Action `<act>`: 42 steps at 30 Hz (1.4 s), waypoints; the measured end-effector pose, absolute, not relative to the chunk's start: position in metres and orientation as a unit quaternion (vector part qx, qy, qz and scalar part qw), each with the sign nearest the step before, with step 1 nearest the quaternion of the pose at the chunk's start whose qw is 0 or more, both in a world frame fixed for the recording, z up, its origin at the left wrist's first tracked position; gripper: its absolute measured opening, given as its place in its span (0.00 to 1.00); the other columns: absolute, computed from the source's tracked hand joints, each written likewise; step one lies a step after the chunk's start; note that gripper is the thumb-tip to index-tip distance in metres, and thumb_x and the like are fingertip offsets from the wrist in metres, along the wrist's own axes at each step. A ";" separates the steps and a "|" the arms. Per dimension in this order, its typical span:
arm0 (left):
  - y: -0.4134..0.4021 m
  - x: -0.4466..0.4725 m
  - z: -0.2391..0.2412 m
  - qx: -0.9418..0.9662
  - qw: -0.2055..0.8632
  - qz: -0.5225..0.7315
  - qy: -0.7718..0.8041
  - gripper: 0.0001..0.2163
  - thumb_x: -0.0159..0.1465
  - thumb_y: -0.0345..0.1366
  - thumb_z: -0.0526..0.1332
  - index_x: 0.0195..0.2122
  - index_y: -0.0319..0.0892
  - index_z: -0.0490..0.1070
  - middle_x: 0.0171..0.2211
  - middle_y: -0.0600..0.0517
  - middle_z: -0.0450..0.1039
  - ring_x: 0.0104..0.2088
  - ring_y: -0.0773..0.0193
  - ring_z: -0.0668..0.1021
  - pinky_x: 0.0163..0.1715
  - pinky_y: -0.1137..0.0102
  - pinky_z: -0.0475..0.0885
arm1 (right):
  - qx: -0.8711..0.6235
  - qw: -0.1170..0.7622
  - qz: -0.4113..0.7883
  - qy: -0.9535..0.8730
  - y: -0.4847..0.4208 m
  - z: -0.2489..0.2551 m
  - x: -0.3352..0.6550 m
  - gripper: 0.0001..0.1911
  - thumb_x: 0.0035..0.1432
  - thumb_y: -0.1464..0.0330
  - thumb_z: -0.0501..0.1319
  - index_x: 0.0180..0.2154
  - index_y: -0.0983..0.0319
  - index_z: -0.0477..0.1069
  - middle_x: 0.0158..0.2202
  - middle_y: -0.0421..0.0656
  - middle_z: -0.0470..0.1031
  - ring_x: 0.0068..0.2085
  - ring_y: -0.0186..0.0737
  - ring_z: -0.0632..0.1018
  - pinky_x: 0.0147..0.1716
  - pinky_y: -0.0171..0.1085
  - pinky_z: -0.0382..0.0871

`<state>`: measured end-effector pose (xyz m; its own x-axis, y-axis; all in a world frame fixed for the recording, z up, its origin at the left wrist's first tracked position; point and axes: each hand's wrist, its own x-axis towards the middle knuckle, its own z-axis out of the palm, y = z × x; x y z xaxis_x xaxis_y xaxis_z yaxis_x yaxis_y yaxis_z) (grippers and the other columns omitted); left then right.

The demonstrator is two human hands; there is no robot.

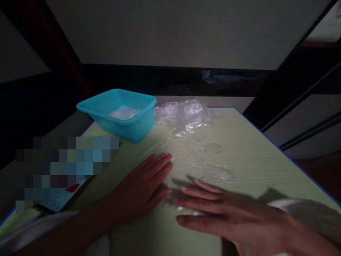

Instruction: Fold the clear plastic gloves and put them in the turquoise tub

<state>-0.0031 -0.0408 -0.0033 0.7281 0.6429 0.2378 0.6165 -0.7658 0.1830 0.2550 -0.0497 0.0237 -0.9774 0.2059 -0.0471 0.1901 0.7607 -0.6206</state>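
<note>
A thin clear plastic piece with rounded, finger-like lobes, which looks like a disposable glove [217,173], lies spread flat on the table. My left hand [144,183] rests flat on its near left part, fingers stretched out and close together. Fingers apart, my right hand [226,209] is over the near edge of the plastic; whether it touches cannot be made out. Neither hand grips anything. Behind the glove is a crumpled heap of clear plastic [189,112].
A turquoise plastic basin [141,124] with something whitish and flat inside stands at the back left. To the left lies a phone-like device [57,199], mostly blurred out. The pale table [253,149] has a blue edge; a panelled wall [170,35] rises behind.
</note>
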 end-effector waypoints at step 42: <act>-0.042 -0.003 0.005 0.919 0.016 0.187 0.346 0.15 0.66 0.30 0.48 0.53 0.37 0.63 0.51 0.46 0.71 0.52 0.61 0.72 0.59 0.60 0.58 | -0.143 0.245 0.252 -0.925 -0.041 0.028 0.263 0.14 0.49 0.80 0.51 0.37 0.63 0.67 0.29 0.46 0.76 0.34 0.38 0.77 0.36 0.40 0.72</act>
